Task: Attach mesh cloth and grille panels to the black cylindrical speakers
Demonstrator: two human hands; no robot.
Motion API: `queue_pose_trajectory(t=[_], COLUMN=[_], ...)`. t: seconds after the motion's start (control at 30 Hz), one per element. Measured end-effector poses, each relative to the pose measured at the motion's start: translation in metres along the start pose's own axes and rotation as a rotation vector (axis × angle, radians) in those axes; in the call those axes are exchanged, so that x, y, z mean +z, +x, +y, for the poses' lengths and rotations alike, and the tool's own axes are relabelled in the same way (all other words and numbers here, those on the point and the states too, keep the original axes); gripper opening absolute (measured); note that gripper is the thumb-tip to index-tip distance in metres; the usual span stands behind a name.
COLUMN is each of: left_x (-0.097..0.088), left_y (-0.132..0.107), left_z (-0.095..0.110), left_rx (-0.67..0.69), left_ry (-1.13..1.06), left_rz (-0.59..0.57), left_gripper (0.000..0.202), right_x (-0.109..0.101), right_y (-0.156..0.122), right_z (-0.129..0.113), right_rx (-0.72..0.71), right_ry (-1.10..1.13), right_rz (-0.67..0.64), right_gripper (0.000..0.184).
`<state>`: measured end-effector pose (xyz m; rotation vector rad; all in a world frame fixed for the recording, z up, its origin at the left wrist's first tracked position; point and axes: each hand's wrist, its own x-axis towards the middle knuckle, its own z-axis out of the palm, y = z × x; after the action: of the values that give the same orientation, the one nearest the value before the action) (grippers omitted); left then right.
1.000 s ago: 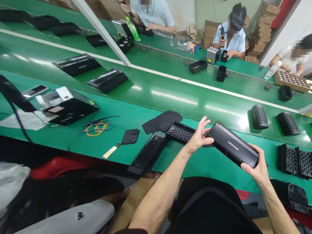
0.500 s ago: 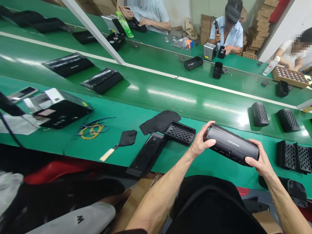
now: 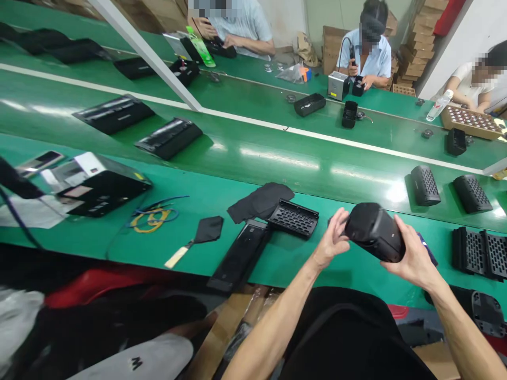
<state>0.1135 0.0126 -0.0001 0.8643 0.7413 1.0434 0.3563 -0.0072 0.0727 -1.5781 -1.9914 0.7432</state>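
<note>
I hold a black oblong speaker body [image 3: 374, 231] above the near edge of the green bench, its rounded end turned toward me. My right hand [image 3: 410, 258] is wrapped over its right side and grips it. My left hand [image 3: 332, 240] is at the speaker's left end, fingers curled and touching it. Just left of my hands lie a black perforated grille [image 3: 293, 217] and a long flat black panel [image 3: 241, 254].
Black cloth pieces [image 3: 261, 200], a small brush-like tool [image 3: 196, 240] and coiled wires [image 3: 152, 216] lie left. Grilled speakers [image 3: 424, 184] ride the conveyor [image 3: 277, 153]; more grilles [image 3: 477, 253] lie right. Other people work across the line. A box-shaped device [image 3: 99, 184] sits far left.
The speaker has been turned from lying crosswise with its logo side showing to pointing end-on at me. My right hand shifted from its far end to over its side.
</note>
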Motion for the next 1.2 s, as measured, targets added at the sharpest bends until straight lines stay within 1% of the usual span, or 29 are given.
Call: queue_pose_trajectory(t=[0.03, 0.07, 0.1, 0.17, 0.2, 0.27, 0.37, 0.4, 0.47, 0.53, 0.57, 0.63, 0.7, 0.77, 0.8, 0.87, 0.93, 0.97, 1.03, 1.13, 1.2], left_x=[-0.004, -0.006, -0.007, -0.008, -0.008, -0.011, -0.018, -0.021, -0.024, -0.025, -0.025, -0.023, -0.022, -0.023, -0.025, -0.031, -0.039, -0.043, -0.048, -0.050, -0.049], left_y=[0.002, 0.004, 0.004, 0.003, 0.000, -0.007, -0.017, -0.019, -0.021, -0.024, -0.026, -0.029, -0.031, -0.030, -0.029, -0.025, -0.021, -0.021, -0.020, -0.019, -0.017], left_z=[0.010, 0.019, 0.025, 0.028, 0.026, 0.020, 0.011, 0.010, 0.011, 0.013, 0.014, 0.012, 0.005, -0.008, -0.016, -0.031, -0.042, -0.046, -0.052, -0.057, -0.062], left_rx=[0.061, 0.090, 0.098, 0.085, 0.078, 0.063, 0.056, 0.055, 0.036, 0.012, 0.008, 0.020, 0.009, -0.060, -0.117, -0.253, -0.371, -0.408, -0.426, -0.405, -0.399], left_ry=[0.102, 0.202, 0.286, 0.359, 0.352, 0.301, 0.209, 0.183, 0.148, 0.143, 0.150, 0.177, 0.198, 0.197, 0.195, 0.195, 0.199, 0.197, 0.188, 0.224, 0.261], left_rz=[-0.004, -0.020, -0.029, -0.011, 0.014, 0.070, 0.132, 0.129, 0.073, 0.017, 0.008, 0.040, 0.088, 0.146, 0.178, 0.231, 0.243, 0.237, 0.236, 0.285, 0.310], left_gripper=[0.119, 0.118, 0.113, 0.099, 0.095, 0.094, 0.092, 0.092, 0.093, 0.095, 0.095, 0.092, 0.091, 0.090, 0.088, 0.080, 0.071, 0.069, 0.069, 0.070, 0.068], right_x=[-0.006, -0.011, -0.013, -0.016, -0.017, -0.018, -0.014, -0.011, -0.004, 0.001, 0.002, 0.003, 0.007, 0.016, 0.022, 0.035, 0.047, 0.051, 0.057, 0.061, 0.061], right_y=[0.002, 0.004, 0.005, 0.004, 0.001, -0.009, -0.027, -0.032, -0.041, -0.047, -0.049, -0.051, -0.051, -0.048, -0.046, -0.045, -0.047, -0.049, -0.055, -0.059, -0.057], right_z=[0.000, 0.000, 0.000, 0.003, 0.007, 0.019, 0.041, 0.048, 0.055, 0.056, 0.055, 0.052, 0.050, 0.052, 0.054, 0.059, 0.064, 0.066, 0.068, 0.069, 0.070], right_rx=[-0.033, -0.052, -0.061, -0.067, -0.062, -0.018, 0.130, 0.171, 0.213, 0.224, 0.225, 0.233, 0.266, 0.358, 0.434, 0.638, 0.850, 0.925, 0.983, 0.960, 0.968], right_ry=[-0.125, -0.224, -0.286, -0.294, -0.258, -0.141, 0.120, 0.210, 0.342, 0.397, 0.410, 0.422, 0.443, 0.512, 0.568, 0.689, 0.789, 0.828, 0.893, 0.938, 0.940], right_rz=[-0.050, -0.102, -0.149, -0.222, -0.235, -0.213, -0.126, -0.105, -0.061, -0.027, -0.019, -0.001, 0.017, 0.024, 0.009, -0.066, -0.171, -0.206, -0.210, -0.147, -0.162], right_gripper=[0.110, 0.106, 0.103, 0.104, 0.106, 0.109, 0.110, 0.107, 0.099, 0.091, 0.089, 0.087, 0.086, 0.088, 0.089, 0.088, 0.079, 0.075, 0.070, 0.071, 0.070])
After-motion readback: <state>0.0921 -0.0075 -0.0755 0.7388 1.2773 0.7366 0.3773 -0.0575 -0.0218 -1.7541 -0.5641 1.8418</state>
